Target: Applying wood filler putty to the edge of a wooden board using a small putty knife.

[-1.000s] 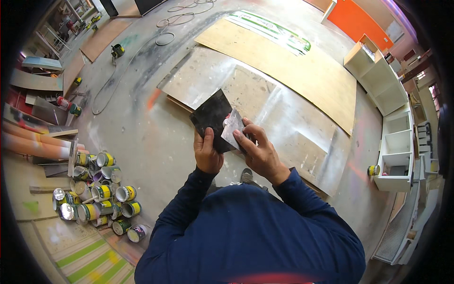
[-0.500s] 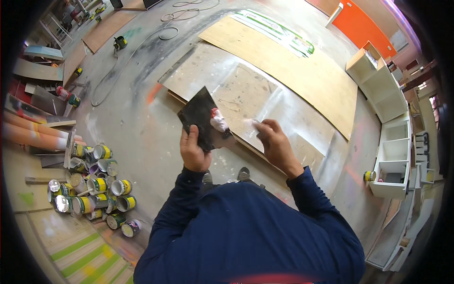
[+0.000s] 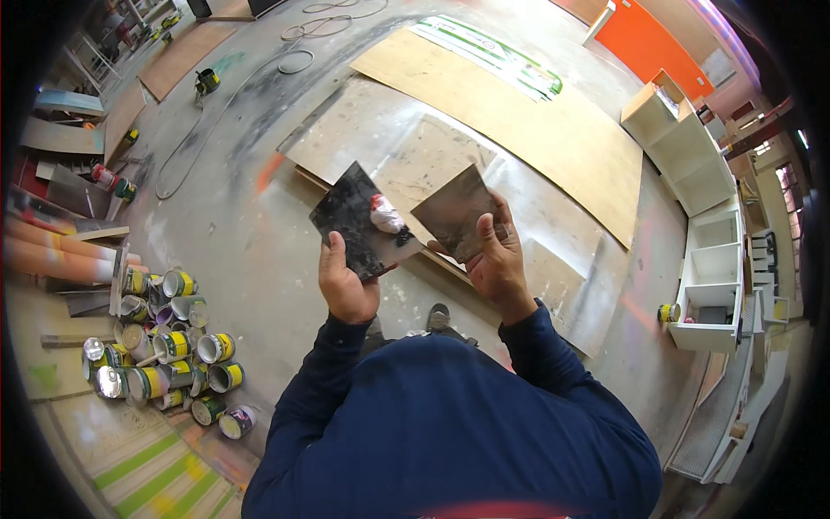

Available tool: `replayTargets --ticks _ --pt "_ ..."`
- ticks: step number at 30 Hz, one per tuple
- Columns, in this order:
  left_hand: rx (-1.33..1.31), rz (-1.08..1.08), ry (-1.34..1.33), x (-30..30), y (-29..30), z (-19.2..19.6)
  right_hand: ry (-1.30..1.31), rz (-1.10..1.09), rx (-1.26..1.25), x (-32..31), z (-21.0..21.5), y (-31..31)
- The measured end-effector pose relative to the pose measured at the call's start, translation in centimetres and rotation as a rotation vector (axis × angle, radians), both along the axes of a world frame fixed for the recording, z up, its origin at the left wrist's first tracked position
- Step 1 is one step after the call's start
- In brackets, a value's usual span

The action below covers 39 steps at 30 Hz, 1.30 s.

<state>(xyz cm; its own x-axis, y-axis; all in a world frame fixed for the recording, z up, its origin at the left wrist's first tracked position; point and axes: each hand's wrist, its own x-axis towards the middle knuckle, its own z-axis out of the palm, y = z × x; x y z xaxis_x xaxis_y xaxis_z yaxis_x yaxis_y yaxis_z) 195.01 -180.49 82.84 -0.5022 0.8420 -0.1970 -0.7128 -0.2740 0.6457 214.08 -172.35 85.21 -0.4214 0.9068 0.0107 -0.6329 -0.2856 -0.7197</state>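
My left hand (image 3: 344,281) holds a dark, smeared flat metal plate (image 3: 356,216) by its lower edge. A lump of white and red putty (image 3: 385,214) sits on the plate's right side. My right hand (image 3: 494,259) grips a second flat metal blade (image 3: 453,221), tilted, a little to the right of the first plate and apart from it. Both are held at chest height above the floor boards. My dark blue sleeves come in from the lower edge.
Several paint cans (image 3: 169,346) are piled on the floor at the left. Plywood sheets (image 3: 519,121) lie on the floor ahead. White shelf units (image 3: 713,277) stand at the right, one small can (image 3: 667,312) beside them. Cables (image 3: 294,60) and planks (image 3: 60,259) lie at the far left.
My right hand has drawn the second blade away from the plate, to the right. The putty lump now shows on the plate in my left hand.
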Motion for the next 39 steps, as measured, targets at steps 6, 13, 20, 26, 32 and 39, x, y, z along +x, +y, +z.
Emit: replayTargets --ticks 6,13,20,26,32,39 --pt "-0.02 0.121 0.465 -0.3 0.3 -1.6 -0.934 -0.082 1.041 0.9 2.9 -0.7" --pt "-0.08 0.087 0.577 -0.4 -0.2 -0.8 -1.272 -0.142 1.498 -0.8 4.3 -1.9" --pt "-0.102 0.097 0.935 0.1 -0.9 0.9 -1.285 -0.173 1.492 -0.2 5.3 -1.1" --pt "-0.117 -0.014 0.985 -0.9 -0.8 1.2 -1.199 -0.155 1.492 -0.7 5.0 -0.9" --pt "-0.078 -0.037 0.563 -0.7 -0.2 1.4 -1.22 -0.107 1.485 -0.7 5.0 -1.7" --pt "-0.188 -0.002 0.928 0.3 -1.1 0.6 -1.222 -0.115 1.441 0.4 5.6 -1.0"
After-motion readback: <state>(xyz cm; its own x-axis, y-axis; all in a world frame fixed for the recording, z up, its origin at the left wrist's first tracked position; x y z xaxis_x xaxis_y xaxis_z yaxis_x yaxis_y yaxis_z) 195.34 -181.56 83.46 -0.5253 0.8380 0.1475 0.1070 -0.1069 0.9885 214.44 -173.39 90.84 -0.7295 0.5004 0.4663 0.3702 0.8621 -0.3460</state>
